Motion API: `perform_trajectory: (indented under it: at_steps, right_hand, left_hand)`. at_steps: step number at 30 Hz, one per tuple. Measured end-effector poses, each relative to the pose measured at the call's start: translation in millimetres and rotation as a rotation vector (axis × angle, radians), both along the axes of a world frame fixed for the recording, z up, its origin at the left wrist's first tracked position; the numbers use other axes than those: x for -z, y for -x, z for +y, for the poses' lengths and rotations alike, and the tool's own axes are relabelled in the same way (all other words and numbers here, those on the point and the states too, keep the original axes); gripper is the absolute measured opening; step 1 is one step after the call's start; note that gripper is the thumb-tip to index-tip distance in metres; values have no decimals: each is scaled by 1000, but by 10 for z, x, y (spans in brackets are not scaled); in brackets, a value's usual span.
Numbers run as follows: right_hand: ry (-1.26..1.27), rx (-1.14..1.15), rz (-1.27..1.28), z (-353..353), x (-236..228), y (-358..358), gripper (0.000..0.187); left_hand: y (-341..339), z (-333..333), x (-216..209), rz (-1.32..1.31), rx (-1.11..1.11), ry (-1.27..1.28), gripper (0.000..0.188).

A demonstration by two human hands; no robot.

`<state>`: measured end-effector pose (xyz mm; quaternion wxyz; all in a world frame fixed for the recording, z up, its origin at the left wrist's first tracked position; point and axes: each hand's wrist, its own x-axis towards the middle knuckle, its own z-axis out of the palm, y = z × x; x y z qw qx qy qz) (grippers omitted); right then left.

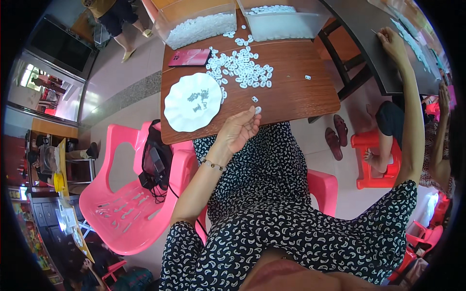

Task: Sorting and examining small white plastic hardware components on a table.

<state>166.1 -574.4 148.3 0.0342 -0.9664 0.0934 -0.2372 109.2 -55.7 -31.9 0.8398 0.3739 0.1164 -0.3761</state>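
My left hand (239, 128) is closed in a pinch on a small white oval plastic piece (257, 110), just over the front edge of a brown wooden table (286, 97). Beyond it lies a loose heap of similar oval pieces (242, 68) with dark openings. To the left a white wavy-rimmed plate (177, 116) carries small grey metal bits (198, 99). Far out to the right, my right hand (392, 42) is pinched over a dark table (364, 29). A thin sliver shows at its fingertips, too small to name.
Two clear plastic bins (170, 36) (291, 29) of white pieces stand at the table's back. A pink phone-like item (189, 57) lies by the plate. A pink chair (131, 218) with a black bag (156, 162) is at left, a red stool (369, 179) at right. Other people are nearby.
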Motion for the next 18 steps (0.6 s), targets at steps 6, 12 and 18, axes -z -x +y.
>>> perform_trajectory:
  at_steps: [6, 12, 18]
  right_hand:
    - [-183, -189, -503, 757, -245, 462, 29]
    - [-275, -651, -367, 2666, 319, 978, 14]
    - [-694, -744, 65, 3251, 1324, 959, 17]
  left_hand:
    - [59, -35, -26, -51, 33, -28, 23]
    - [81, -49, -19, -95, 13, -48, 24]
    - [168, -44, -52, -183, 106, -99, 22]
